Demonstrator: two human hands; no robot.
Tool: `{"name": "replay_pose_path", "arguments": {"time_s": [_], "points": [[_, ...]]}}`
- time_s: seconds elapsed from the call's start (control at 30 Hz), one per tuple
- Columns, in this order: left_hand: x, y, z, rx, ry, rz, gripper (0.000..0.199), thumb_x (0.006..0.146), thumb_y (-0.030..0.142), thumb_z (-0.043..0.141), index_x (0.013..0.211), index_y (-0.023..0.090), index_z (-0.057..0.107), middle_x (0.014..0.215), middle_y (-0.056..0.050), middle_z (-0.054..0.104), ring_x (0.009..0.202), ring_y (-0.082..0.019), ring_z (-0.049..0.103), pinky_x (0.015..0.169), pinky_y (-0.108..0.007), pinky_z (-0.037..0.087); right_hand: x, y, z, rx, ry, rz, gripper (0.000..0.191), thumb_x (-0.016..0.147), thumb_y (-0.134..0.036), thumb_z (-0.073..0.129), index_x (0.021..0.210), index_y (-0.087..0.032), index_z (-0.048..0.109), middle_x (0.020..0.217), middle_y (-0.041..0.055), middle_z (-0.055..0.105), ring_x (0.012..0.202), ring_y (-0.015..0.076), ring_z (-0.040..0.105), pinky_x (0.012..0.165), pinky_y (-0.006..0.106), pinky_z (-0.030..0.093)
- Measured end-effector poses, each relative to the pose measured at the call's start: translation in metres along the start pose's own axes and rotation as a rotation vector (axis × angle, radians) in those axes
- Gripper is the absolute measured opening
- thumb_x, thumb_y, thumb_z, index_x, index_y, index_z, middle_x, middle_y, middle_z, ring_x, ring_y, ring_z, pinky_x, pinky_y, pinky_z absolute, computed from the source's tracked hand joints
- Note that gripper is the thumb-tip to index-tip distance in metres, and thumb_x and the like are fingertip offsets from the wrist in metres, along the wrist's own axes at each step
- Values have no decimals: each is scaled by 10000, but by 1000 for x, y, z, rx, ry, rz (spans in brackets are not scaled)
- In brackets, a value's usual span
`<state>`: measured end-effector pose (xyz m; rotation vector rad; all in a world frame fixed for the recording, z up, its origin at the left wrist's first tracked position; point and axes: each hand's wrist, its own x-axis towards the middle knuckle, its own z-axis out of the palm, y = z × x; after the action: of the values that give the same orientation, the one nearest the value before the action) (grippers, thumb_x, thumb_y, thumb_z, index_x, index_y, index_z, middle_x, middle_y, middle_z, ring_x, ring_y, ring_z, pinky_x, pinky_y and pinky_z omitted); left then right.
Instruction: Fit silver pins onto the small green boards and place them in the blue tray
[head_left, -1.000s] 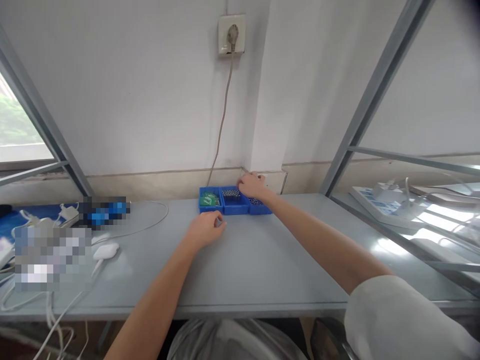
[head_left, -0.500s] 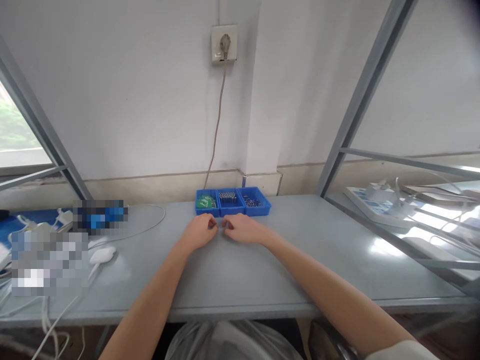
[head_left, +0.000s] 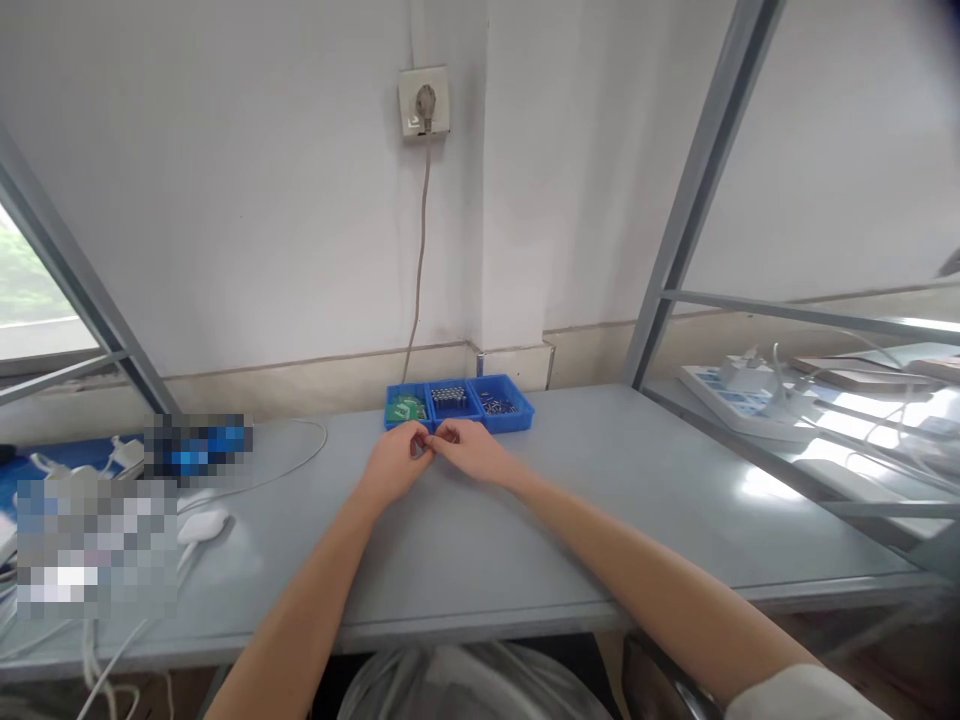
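Observation:
My left hand (head_left: 396,462) and my right hand (head_left: 472,450) meet at the fingertips over the grey table, just in front of three blue bins. Both are closed in a pinch; whatever lies between the fingertips is hidden or too small to name. Behind my left hand stands the left blue bin (head_left: 388,418), which holds green pieces like circuit boards (head_left: 406,408). The middle bin (head_left: 474,400) has rows of small metal cylinders (head_left: 448,396). Small loose metal parts (head_left: 498,404) like screws lie in the right bin (head_left: 525,410).
On the left of the grey table (head_left: 585,520) are a white adapter (head_left: 202,526), several white cables and blurred items. A cord (head_left: 421,240) hangs from a wall socket (head_left: 424,102) behind the bins. Slanted metal posts (head_left: 697,190) flank the table. Power strips (head_left: 742,400) lie at the right.
My hands have come together; their fingertips were slightly apart and now touch. The camera view has turned a little. The bins look unmoved.

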<state>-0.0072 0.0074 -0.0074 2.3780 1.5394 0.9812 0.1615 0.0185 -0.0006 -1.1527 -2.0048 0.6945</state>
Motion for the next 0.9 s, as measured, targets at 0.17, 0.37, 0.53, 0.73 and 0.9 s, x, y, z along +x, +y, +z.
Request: {"name": "replay_pose_path", "arguments": {"time_s": [0.17, 0.37, 0.53, 0.73, 0.9], "points": [[2, -1, 0, -3, 45, 23, 72, 816, 263, 562, 839, 194, 564, 781, -10, 612, 701, -142, 533, 648, -255, 409, 3, 2, 1, 121, -13, 0, 275, 834, -424, 552, 767, -178, 655, 787, 33, 678, 710, 161, 585, 633, 281, 424], [1, -1, 1, 32, 87, -9, 169, 841, 352, 567, 899, 195, 592, 840, -22, 630, 705, -143, 539, 668, -260, 412, 7, 6, 2, 139, 88, -106, 176, 828, -300, 575, 925, -193, 675, 912, 37, 700, 778, 159, 598, 752, 306, 457], [1, -3, -1, 68, 29, 16, 181, 875, 315, 509, 899, 194, 642, 820, -26, 641, 721, -150, 551, 671, -259, 399, 8, 7, 6, 135, 111, -160, 195, 834, -201, 541, 977, -187, 674, 981, 58, 691, 873, 167, 607, 802, 317, 456], [3, -3, 0, 93, -2, 23, 181, 881, 292, 494, 876, 191, 644, 807, -32, 651, 713, -157, 562, 644, -258, 384, 7, 9, 13, 176, 137, -132, 250, 827, -221, 532, 1049, -215, 648, 1005, 51, 670, 815, 159, 606, 774, 324, 476], [2, -4, -1, 83, 16, 7, 148, 863, 300, 533, 816, 196, 628, 771, -20, 641, 704, -152, 558, 632, -251, 379, 3, 5, 15, 149, 182, -13, 197, 793, -380, 592, 863, -199, 630, 838, 24, 661, 733, 160, 579, 714, 308, 469]]}}
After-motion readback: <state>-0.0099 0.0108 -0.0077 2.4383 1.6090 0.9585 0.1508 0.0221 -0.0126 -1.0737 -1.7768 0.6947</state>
